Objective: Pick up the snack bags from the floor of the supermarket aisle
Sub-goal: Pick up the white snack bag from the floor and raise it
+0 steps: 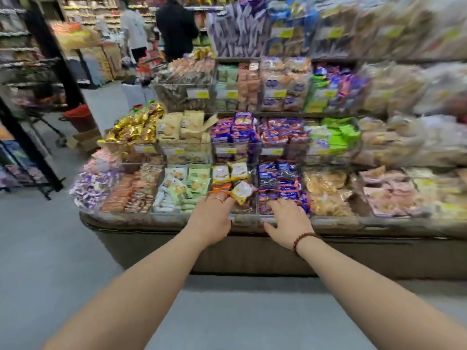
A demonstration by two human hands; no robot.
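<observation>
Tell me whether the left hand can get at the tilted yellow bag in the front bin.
Probably yes. The left hand is right beside the yellow bag, which lies uppermost with nothing over it. The right hand sits off to one side, clear of the way.

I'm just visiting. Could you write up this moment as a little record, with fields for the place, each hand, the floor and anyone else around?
place: supermarket aisle, facing tiered snack shelves
left hand: fingertips at a tilted yellow snack bag in the bottom bin; hold unclear
right hand: fingers spread over the blue packets in the next bin
floor: grey, no bags in view
others: two people far down the aisle
</observation>
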